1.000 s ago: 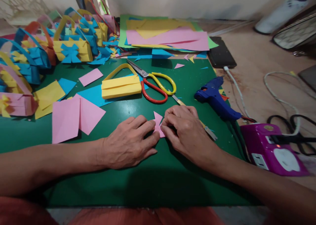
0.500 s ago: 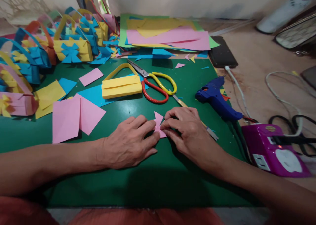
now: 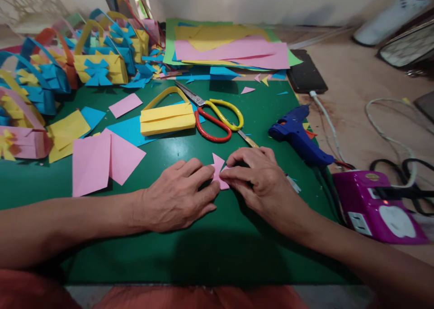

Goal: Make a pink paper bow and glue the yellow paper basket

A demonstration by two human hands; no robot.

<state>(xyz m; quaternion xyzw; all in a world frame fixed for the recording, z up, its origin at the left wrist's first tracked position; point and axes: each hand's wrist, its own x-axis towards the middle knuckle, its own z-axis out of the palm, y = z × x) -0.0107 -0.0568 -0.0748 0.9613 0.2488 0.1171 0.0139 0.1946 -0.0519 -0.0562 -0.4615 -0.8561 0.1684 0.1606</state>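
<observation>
Between my hands, on the green tabletop (image 3: 142, 255), lies a small pink paper cut-out (image 3: 217, 159) with pointed corners, partly hidden by my fingers. My left hand (image 3: 185, 196) rests palm down and holds its left side, fingers bent and pressed on it. With thumb and fingers pinched, my right hand (image 3: 259, 178) grips the right side of the same piece. Just beyond stands a yellow paper bag (image 3: 167, 121) with a looped handle. Scissors (image 3: 219, 137) with one red and one yellow handle lie beside it, and a craft knife (image 3: 251, 141) is partly covered by my right hand.
Pink paper sheets (image 3: 91, 164) lie left of my hands. Finished paper bags (image 3: 101, 69) with bows crowd the far left. Stacked coloured paper (image 3: 230, 53) lies at the back. A blue glue gun (image 3: 298, 135), phone (image 3: 307, 72) and purple power box (image 3: 373, 205) with cables sit right.
My right hand's fingertips have shifted slightly left over the pink cut-out, and the hand now covers more of the craft knife. My left hand has stayed in place.
</observation>
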